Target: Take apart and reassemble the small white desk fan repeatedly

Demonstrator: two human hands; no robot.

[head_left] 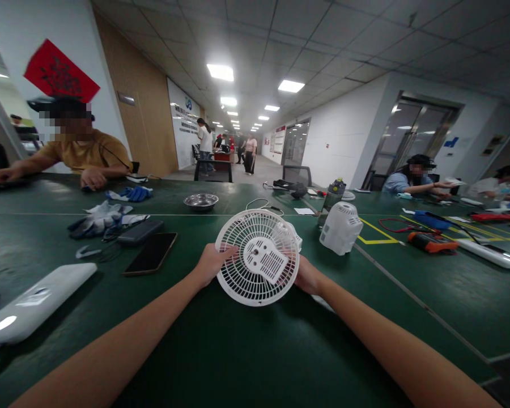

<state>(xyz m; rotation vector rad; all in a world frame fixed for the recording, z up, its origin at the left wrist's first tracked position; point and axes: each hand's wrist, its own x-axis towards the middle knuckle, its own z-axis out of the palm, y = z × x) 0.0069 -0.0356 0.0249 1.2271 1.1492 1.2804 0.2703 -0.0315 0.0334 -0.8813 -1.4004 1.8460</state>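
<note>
A round white fan grille (233, 283) with a slotted motor housing at its centre is held up over the green table, tilted toward me. My left hand (212, 263) grips its left rim, the thumb lying across the slats. Around the right side, my right hand (308, 276) closes on the grille from behind, and most of its fingers are hidden. Behind the grille's upper right edge shows another white plastic part (295, 238); whether it is joined to the grille I cannot tell. A white plastic housing (341, 229) stands upright on the table to the right.
A phone (151, 254), a dark case (140, 231), gloves (100, 221) and a long white device (38, 303) lie left. A metal bowl (201, 202) sits farther back. Rightward are a bottle (331, 201) and an orange meter (432, 242). Other people sit across the table at both sides.
</note>
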